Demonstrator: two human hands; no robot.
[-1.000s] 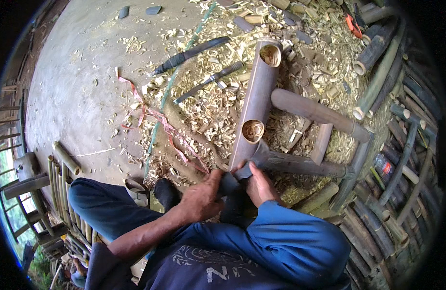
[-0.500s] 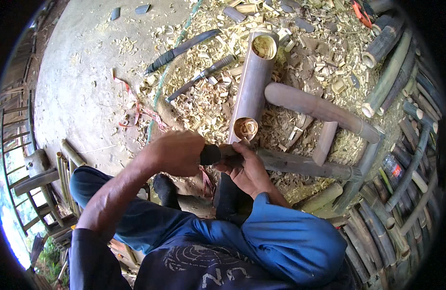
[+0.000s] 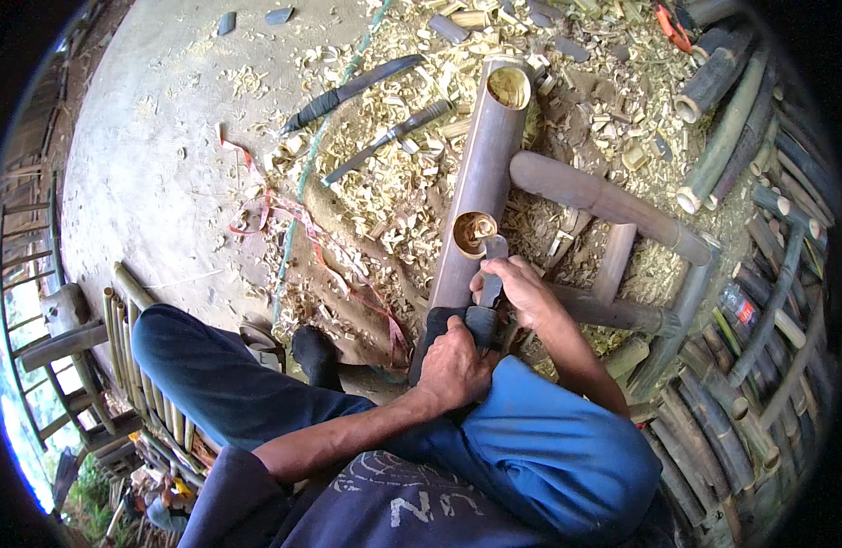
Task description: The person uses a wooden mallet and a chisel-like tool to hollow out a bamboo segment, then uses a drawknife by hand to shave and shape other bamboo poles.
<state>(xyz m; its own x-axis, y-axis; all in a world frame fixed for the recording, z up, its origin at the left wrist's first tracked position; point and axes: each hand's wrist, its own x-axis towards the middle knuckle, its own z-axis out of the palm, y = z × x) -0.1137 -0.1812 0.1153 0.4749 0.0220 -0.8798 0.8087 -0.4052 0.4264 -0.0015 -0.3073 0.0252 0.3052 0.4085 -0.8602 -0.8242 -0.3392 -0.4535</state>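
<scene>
A long brown bamboo tube (image 3: 480, 173) lies slanted on a pile of shavings, its open end far from me. A short bamboo cup (image 3: 474, 235) with a curled shaving inside sits at its near part. A knife (image 3: 490, 267) points its blade at the cup's rim. My left hand (image 3: 453, 365) is closed around the knife's dark handle just above my blue-trousered knee. My right hand (image 3: 523, 289) wraps its fingers over the blade right below the cup. The handle is mostly hidden by my hands.
Two long blades (image 3: 348, 91) (image 3: 389, 139) lie on the shavings beyond. A log frame (image 3: 604, 196) crosses to the right, with stacked bamboo poles (image 3: 722, 128) behind it. A pink strip (image 3: 289, 215) and green cord (image 3: 322, 137) trail over the concrete. A bamboo seat (image 3: 133, 315) is at my left.
My left hand, raised up and to the left half a second ago, has come back down onto the knife handle. My right hand has stayed by the cup.
</scene>
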